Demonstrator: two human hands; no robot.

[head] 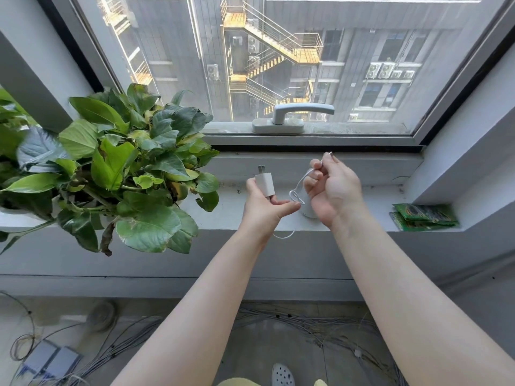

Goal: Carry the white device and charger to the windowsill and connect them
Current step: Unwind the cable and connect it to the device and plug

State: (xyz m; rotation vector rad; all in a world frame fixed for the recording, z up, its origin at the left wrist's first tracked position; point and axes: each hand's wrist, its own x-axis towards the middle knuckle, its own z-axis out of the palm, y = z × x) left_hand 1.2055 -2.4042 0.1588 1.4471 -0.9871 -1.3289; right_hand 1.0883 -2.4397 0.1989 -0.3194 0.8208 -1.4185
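Observation:
My left hand (263,204) holds a small white charger plug (264,181) with its two prongs pointing up, above the windowsill (367,215). Its thin white cable (296,190) loops across to my right hand (333,190), which pinches the cable's metal connector tip (328,154) between thumb and fingers. The white device (306,210) stands on the windowsill right behind my right hand, mostly hidden by it. A slack loop of cable hangs below the sill edge under my left wrist.
A leafy potted plant (117,168) fills the sill on the left. Green packets (425,217) lie at the sill's right end. The window handle (302,112) sits above. Cables and a power strip (50,360) lie on the floor below.

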